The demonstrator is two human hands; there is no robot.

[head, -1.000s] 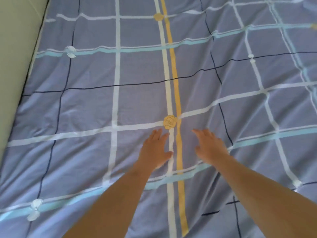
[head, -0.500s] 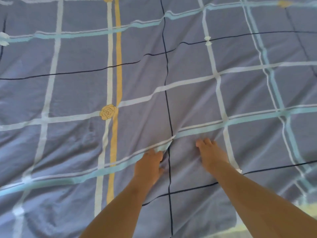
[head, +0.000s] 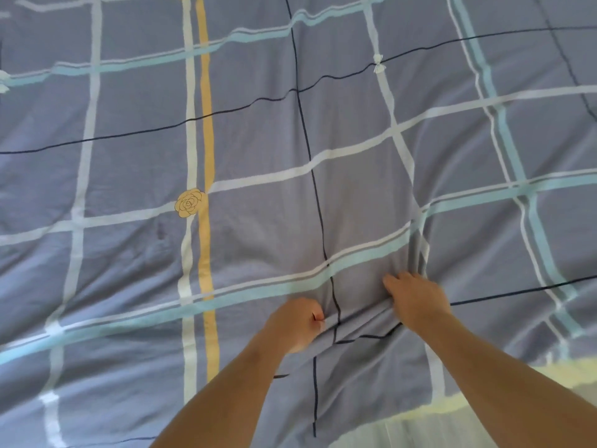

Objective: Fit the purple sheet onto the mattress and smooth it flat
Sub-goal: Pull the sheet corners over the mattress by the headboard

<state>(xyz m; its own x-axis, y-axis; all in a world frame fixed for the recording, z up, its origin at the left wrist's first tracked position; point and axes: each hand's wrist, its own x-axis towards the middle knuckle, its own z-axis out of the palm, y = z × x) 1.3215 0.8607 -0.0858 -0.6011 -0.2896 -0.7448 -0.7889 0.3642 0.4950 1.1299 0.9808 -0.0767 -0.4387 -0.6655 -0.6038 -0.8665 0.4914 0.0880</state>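
Person's left hand (head: 295, 324), fisted, and right hand (head: 416, 302), fingers curled, are both pinching bunched cloth of the purple sheet (head: 258, 140) lying spread over the mattress (head: 484, 425), so pulling evenly toward the near edge is probably flattening those creases best.

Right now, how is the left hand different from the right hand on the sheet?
The left hand is balled into a tight fist; the right hand lies flatter, fingers dug into a raised fold. The left hand sits nearer the person, the right hand farther up. Both bunch up the purple sheet.
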